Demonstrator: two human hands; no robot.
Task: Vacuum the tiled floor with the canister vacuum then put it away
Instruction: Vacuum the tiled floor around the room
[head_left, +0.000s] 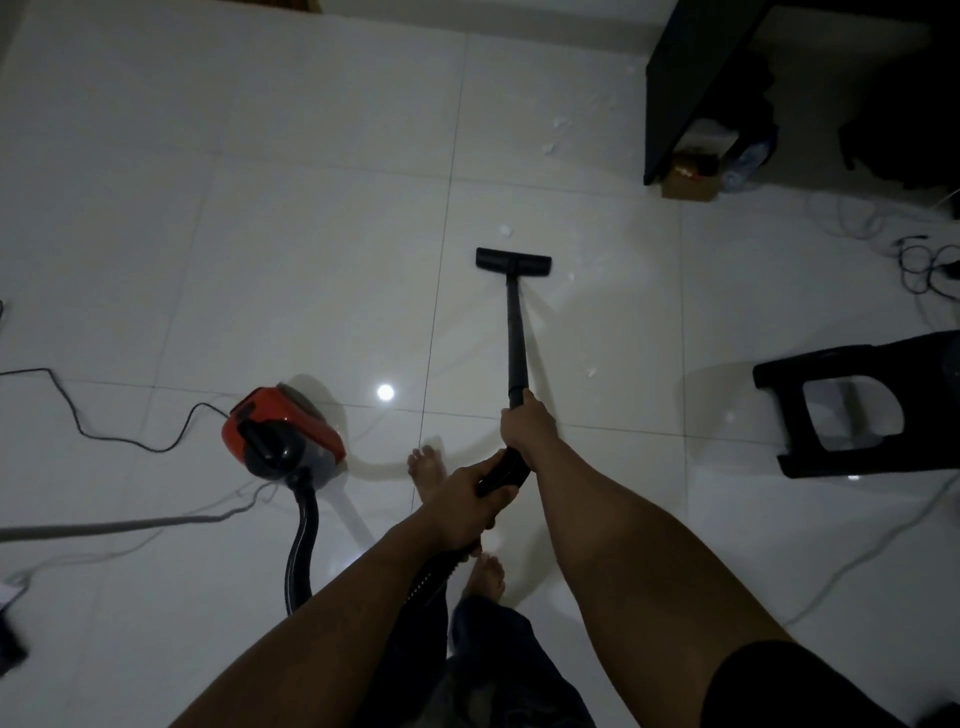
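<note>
Wand (517, 332): long axis runs almost straight away from the person, far end tipped slightly left. It slopes down to the nozzle (513, 258), which sits flat on the floor (260, 208) with its bar crosswise. Right hand (525, 426) is clenched round the wand's near end. Left hand (470, 493), just behind it, wraps the black handle (505, 470) (fingers curled round it). The whole wand and nozzle lie ahead of both grips.

Hose (301, 540) loops from under the left arm up to the red canister (283, 434), which stands on the floor left of the hands, hose end toward the person. Cord (104, 441) trails left from it. White scraps (504, 228) lie just beyond the nozzle. Black stool (852, 405) at right.
</note>
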